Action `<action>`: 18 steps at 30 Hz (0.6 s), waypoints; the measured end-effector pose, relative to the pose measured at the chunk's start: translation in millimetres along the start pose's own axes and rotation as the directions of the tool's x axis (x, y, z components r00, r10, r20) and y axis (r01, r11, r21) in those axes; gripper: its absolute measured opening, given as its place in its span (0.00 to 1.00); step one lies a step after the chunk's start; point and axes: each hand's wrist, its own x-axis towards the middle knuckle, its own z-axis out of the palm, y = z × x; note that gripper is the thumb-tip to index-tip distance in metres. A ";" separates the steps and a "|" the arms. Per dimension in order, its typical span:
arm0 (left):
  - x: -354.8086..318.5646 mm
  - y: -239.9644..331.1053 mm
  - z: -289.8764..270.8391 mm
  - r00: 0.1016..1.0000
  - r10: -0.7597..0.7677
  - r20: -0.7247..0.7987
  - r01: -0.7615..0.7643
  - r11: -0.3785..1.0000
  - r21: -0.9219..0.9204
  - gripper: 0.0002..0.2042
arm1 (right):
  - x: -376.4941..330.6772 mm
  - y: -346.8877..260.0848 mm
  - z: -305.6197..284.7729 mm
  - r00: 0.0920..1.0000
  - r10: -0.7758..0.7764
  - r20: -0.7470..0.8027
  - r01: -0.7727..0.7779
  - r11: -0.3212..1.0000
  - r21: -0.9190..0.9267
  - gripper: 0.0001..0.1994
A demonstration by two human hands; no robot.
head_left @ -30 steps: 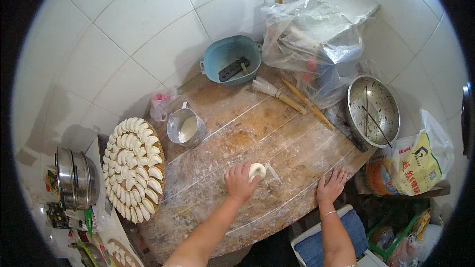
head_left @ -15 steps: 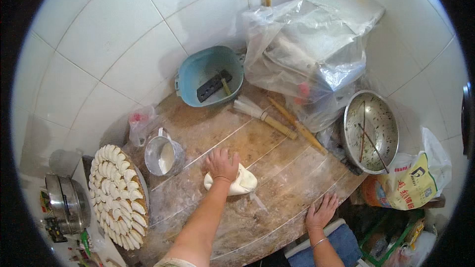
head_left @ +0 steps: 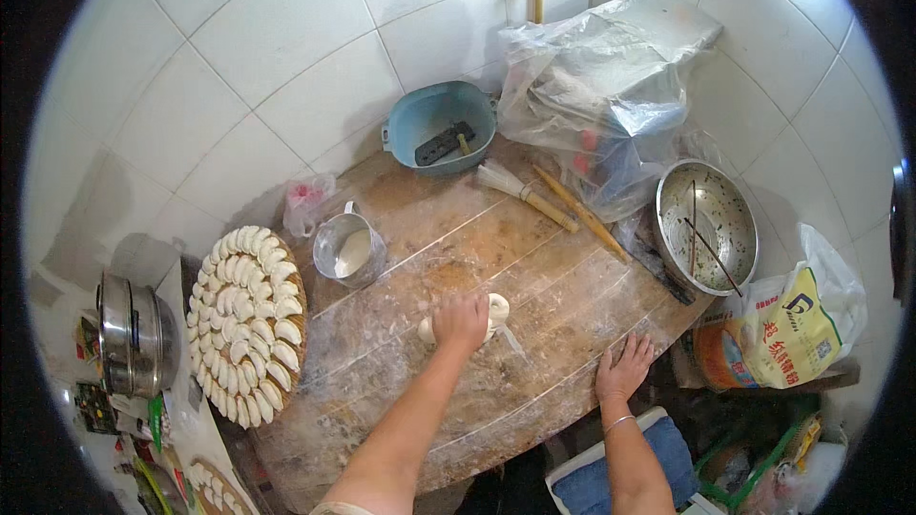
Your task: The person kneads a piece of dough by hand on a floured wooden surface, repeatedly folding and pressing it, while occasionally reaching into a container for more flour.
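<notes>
In the middle of the floured wooden table (head_left: 382, 386) lies a lump of pale dough (head_left: 498, 309). My left hand (head_left: 462, 320) presses down on it with the fingers curled over its top, so most of the dough is covered and its ends show on both sides. Resting on the table's near right edge is my right hand (head_left: 626, 366), fingers spread and nothing in it. A metal mug (head_left: 350, 246) with white powder in it stands beyond the dough to the left. At the left, a round board holds rings of folded dumplings (head_left: 250, 315).
A blue basin (head_left: 440, 129) stands against the tiled wall. Right of it lie a brush (head_left: 528, 195) and a rolling pin (head_left: 582, 214), near a plastic-covered object (head_left: 611, 86). A steel bowl with chopsticks (head_left: 711, 219) and a flour bag (head_left: 782, 329) are at the right. Stacked steel pots (head_left: 138, 334) stand far left.
My left hand has gone from fingers stretched over the dough to curled on it, and the dough's outline has changed. The view has shifted; my right hand stays at the table edge.
</notes>
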 end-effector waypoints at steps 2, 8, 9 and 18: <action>-43.3 -7.1 19.0 0.977 0.129 -0.171 -0.127 0.992 0.023 0.19 | -0.5 6.8 -2.9 1.000 0.008 0.018 -0.008 1.000 -0.004 0.35; -15.6 -15.1 29.8 0.932 0.228 -0.280 -0.224 0.973 0.048 0.18 | -4.8 11.2 0.8 0.999 -0.009 0.035 0.009 1.000 -0.006 0.37; -0.5 -12.7 30.7 0.944 0.222 -0.245 -0.212 0.975 0.068 0.18 | -4.7 11.2 -0.6 0.999 -0.021 0.038 0.021 1.000 -0.013 0.37; 130.5 -1.3 35.0 0.913 -0.011 -0.408 -0.003 0.999 -0.035 0.17 | -7.5 10.1 -11.2 0.996 -0.009 0.090 0.007 1.000 0.021 0.36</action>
